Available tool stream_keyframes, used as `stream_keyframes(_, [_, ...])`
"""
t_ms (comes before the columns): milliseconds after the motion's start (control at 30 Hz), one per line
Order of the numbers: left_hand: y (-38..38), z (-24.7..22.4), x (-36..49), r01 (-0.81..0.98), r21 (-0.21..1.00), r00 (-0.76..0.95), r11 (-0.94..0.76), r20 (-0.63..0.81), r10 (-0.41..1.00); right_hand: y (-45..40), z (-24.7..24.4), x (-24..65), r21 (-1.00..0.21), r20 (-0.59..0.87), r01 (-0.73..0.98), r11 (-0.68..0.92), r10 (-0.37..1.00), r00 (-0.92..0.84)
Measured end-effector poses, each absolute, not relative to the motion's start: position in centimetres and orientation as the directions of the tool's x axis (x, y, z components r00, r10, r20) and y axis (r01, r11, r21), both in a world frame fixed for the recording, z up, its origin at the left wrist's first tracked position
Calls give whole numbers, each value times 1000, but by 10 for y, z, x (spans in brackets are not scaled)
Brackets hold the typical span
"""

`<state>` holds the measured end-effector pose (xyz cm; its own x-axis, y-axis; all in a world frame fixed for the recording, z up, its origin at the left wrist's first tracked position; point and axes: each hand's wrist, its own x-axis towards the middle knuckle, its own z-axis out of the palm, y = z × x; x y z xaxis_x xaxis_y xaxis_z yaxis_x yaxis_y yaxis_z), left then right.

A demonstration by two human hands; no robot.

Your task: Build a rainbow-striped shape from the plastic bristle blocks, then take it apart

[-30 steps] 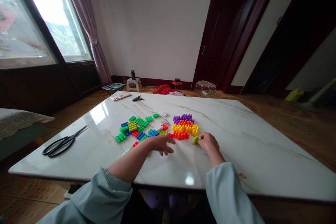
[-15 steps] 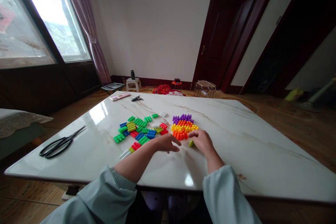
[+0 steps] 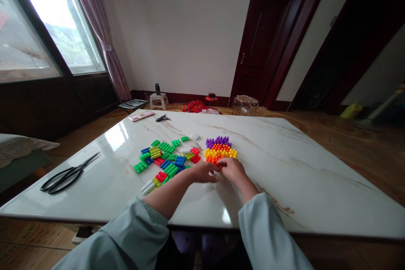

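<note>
My left hand (image 3: 204, 172) is at the near edge of a joined cluster of colored plastic pegs, thumb and fingers apart with a small gap between them. Close against it, my right hand (image 3: 234, 171) has its fingers pinched together at the cluster's front edge; what they hold is hidden. From back to front, the cluster has purple pegs (image 3: 218, 141), orange pegs, yellow pegs (image 3: 233, 153) and a front group of orange pegs (image 3: 211, 158), partly covered by my fingers. Left of the cluster lie loose peg pieces in green (image 3: 171, 170), blue (image 3: 180, 160), red, yellow-green and white.
Black-handled scissors (image 3: 68, 174) lie at the left of the white marbled table (image 3: 300, 177). A pink phone (image 3: 141, 115) and small dark pliers (image 3: 162, 117) rest near the far edge. Beyond stand a white stool (image 3: 158, 101) and a wire-legged stool (image 3: 245, 103).
My hands have come together at the cluster's front edge. The yellow-green piece under my right hand is now out of sight. The view has shifted slightly.
</note>
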<state>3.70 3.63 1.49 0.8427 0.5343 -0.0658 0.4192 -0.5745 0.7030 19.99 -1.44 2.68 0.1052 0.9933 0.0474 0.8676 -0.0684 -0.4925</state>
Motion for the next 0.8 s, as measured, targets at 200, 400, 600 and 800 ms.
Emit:
stream_keyframes(200, [36,14,40,426,698,837,-575,-63,544,-13,24,201,-430,84,899,-79,988,127])
stream_keyframes(400, [36,14,41,410,710,846,-572,-61,530,-14,23,203,-463,114,884,-66,984,134])
stream_keyframes(600, [35,11,38,456,723,818,-519,-111,564,-31,40,224,-496,24,825,-273,945,327])
stream_keyframes(800, [37,7,36,461,719,818,-520,-118,562,-36,37,231,-381,-110,854,-354,934,339])
